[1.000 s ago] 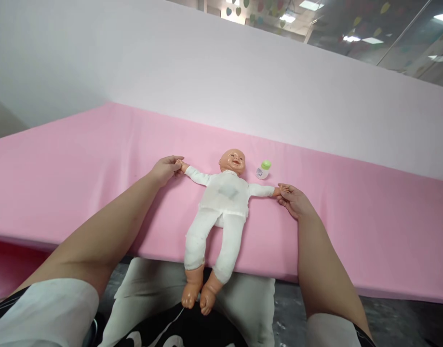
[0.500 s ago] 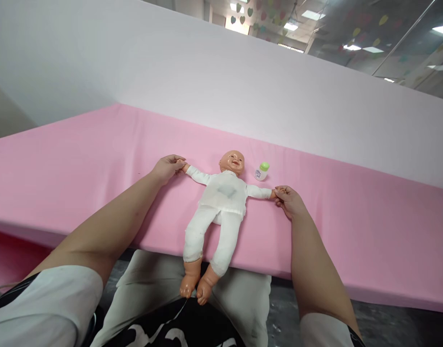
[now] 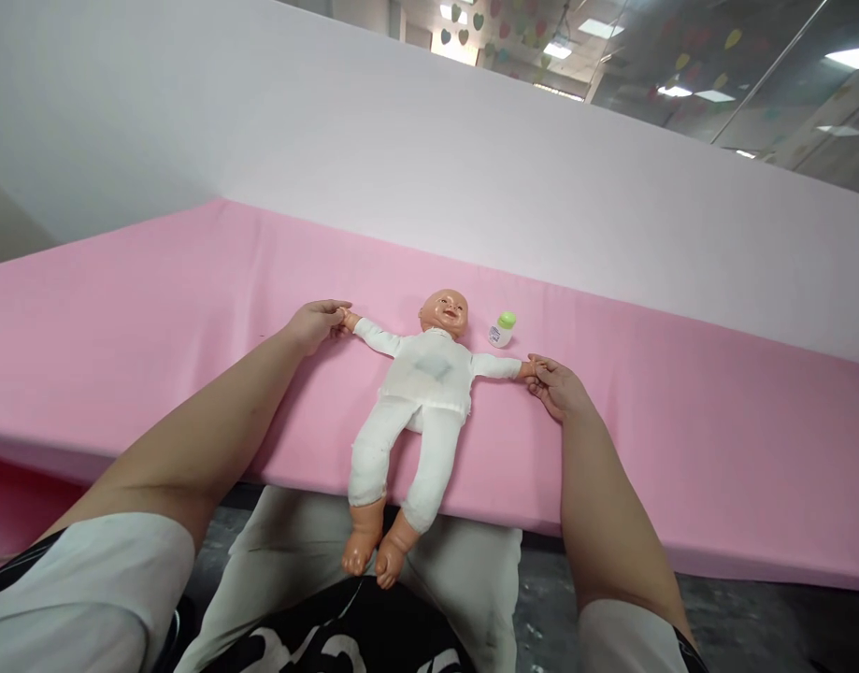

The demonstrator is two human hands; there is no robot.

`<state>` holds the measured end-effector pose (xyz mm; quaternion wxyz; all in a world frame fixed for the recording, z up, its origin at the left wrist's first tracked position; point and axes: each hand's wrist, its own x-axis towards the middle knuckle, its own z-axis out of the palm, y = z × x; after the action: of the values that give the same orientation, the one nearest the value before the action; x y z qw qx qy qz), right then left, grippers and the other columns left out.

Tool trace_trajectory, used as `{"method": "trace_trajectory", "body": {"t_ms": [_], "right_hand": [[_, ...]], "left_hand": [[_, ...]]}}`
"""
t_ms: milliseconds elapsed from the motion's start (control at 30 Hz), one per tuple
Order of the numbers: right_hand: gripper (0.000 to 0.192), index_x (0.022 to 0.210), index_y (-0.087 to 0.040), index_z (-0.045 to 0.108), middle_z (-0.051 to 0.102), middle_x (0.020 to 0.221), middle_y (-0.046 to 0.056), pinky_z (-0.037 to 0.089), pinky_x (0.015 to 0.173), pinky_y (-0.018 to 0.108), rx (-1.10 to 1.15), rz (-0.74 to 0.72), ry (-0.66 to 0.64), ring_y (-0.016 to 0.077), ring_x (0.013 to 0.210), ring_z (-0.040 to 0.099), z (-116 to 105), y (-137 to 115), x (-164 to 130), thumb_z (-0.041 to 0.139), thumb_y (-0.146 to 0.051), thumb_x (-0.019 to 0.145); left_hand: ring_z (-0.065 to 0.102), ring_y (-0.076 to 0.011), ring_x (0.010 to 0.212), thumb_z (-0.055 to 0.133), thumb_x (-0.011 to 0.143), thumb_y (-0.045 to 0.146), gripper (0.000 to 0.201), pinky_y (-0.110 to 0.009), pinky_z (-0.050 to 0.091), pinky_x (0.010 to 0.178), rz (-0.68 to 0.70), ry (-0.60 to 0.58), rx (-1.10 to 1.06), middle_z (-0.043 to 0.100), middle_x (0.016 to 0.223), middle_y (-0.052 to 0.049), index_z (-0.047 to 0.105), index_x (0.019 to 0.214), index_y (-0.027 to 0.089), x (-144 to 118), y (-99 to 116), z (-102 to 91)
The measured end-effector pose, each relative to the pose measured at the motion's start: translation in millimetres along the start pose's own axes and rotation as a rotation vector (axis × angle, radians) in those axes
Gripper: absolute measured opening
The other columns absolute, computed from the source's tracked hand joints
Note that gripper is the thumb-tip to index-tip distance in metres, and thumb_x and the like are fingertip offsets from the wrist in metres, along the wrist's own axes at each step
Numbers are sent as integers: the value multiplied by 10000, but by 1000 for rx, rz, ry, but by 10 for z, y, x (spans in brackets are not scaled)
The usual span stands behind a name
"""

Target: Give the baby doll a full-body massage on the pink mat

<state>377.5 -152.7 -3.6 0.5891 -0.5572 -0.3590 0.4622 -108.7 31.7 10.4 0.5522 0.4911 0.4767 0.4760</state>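
Observation:
A baby doll [image 3: 429,369] with a cloth body in white lies on its back, head away from me, its arms stretched out to both sides. My left hand [image 3: 320,324] is closed around the doll's hand on the left. On the other side, my right hand [image 3: 555,385] pinches the doll's other hand between thumb and fingers. The doll's feet hang past the front edge, over my lap. Just beyond its arm on the right stands a small bottle [image 3: 502,330] with a green cap, touched by neither hand.
The doll rests on a pink-covered table [image 3: 681,421]. A white partition [image 3: 471,168] rises along the back, with glass above it at the right. My legs [image 3: 471,579] are under the front edge.
The whole view has shifted slightly, so everything appears a little further left. Both hands keep their hold on the doll's hands, and the arms stay spread.

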Motion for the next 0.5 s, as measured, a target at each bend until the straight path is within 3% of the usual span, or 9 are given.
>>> {"method": "trace_trajectory", "body": {"t_ms": [133, 300, 500], "right_hand": [[418, 1045, -231, 731, 705, 842, 22, 592, 575, 260, -29, 16, -9, 134, 661, 656, -11, -1, -10, 931, -228, 678], [437, 881, -210, 673, 644, 675, -20, 430, 436, 199, -103, -25, 19, 86, 514, 539, 30, 17, 16, 985, -371, 621], [509, 776, -219, 623, 529, 537, -59, 260, 353, 197, -145, -73, 104, 56, 398, 370, 38, 66, 33, 935, -610, 680]], "left_hand": [[600, -130, 551, 877, 671, 185, 402, -253, 465, 523, 36, -35, 10, 682, 718, -39, 725, 1036, 116, 20, -36, -18], [608, -136, 549, 892, 614, 180, 334, -255, 484, 516, 49, -43, 25, 681, 697, -37, 716, 897, 148, 84, -102, -29], [589, -144, 536, 842, 729, 252, 171, -265, 473, 491, 68, 11, 48, 685, 681, -60, 704, 790, 173, 124, -144, -9]]}}
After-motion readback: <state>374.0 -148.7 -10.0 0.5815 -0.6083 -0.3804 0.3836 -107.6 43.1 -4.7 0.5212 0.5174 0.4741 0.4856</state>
